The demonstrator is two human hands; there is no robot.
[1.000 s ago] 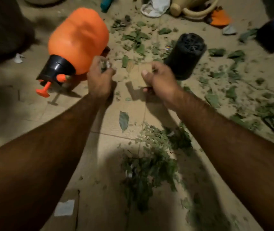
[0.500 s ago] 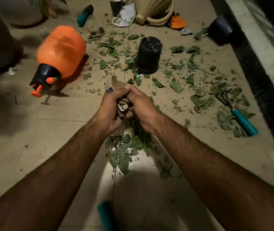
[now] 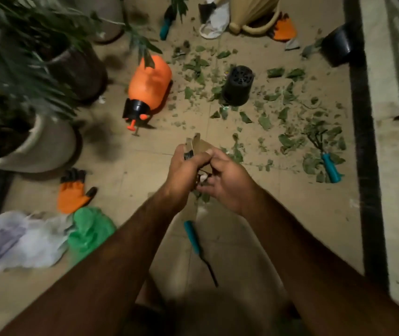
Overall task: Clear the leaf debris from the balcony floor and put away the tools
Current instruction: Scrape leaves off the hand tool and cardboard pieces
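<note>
Nearer the person than the overturned black pot [image 3: 238,86], the left hand [image 3: 182,170] and right hand [image 3: 228,184] each curled their fingers round stiff cardboard scraps [image 3: 202,145], likely scoops for the leaf debris [image 3: 265,122] strewn around that pot, light, limp, crumbly stuff best pinched from both sides.

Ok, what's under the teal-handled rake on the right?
Leaf scraps lie under the rake, beneath its prongs and handle. Anything directly below the handle itself is hidden.

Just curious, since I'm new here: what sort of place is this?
Probably a home balcony used for gardening: potted plants, an orange sprayer lying on the tiled floor, and cut leaves scattered about.
</note>
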